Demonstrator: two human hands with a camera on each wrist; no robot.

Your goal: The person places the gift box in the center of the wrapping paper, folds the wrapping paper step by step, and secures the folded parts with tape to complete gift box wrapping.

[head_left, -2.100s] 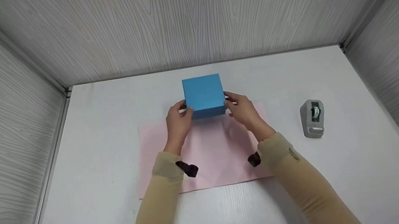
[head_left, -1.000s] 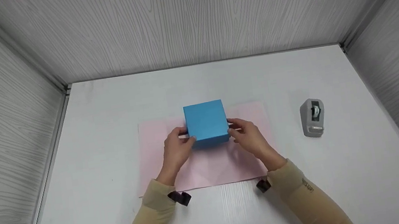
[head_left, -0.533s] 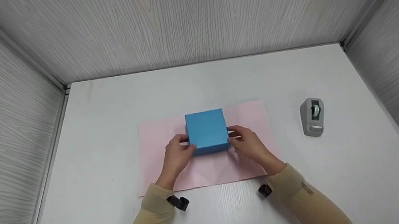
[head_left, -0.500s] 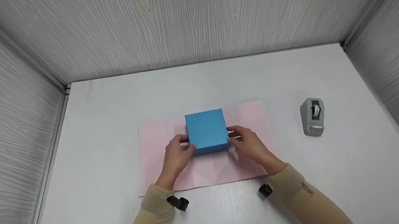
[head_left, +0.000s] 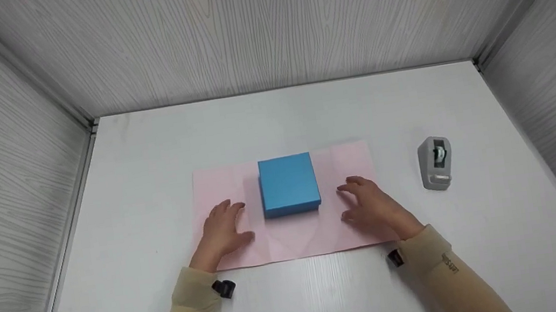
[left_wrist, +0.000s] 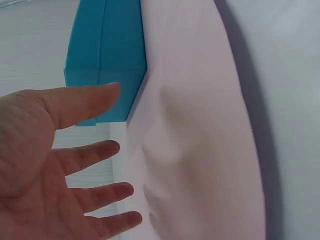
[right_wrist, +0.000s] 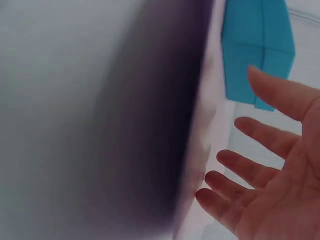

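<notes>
A blue lidded box (head_left: 289,184) sits on a sheet of pink paper (head_left: 295,238), near the paper's middle. To its left, my left hand (head_left: 222,233) hovers over the paper, fingers spread and apart from the box. On the other side my right hand (head_left: 372,205) is likewise spread, a small gap from the box. Both wrist views show the palms with nothing in them; the seam of the lid shows on the blue box (left_wrist: 120,47) in the left wrist view.
A grey tape dispenser (head_left: 436,163) with a roll in it stands on the white table (head_left: 493,213) at the right. Grey wood-grain panels (head_left: 260,28) wall in the table at the back and both sides.
Both hands brought the blue box back toward me and set it down on the pink paper. Since then they have let go and moved apart to either side.
</notes>
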